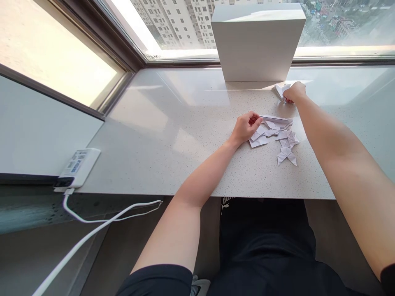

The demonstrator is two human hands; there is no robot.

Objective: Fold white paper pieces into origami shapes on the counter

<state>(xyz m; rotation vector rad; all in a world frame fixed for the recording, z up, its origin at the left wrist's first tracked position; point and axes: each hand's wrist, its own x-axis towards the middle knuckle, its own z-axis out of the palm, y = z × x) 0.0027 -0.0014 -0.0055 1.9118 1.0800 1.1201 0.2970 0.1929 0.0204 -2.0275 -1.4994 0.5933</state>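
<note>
Several folded white paper pieces (286, 139) lie in a loose group on the speckled white counter (148, 144). At the group's upper left is my left hand (245, 127), its fingers curled closed around the end of a long folded paper strip (276, 119). Farther back, near the foot of the white box, my right hand (294, 92) pinches another folded paper piece (280, 91). An X-shaped folded paper (286, 156) lies nearest the counter's front edge.
A large white box (257, 49) stands against the window at the back. On the far left, a white power bank (78, 168) with a white cable (92, 238) rests by the counter's edge. The cable hangs below the counter.
</note>
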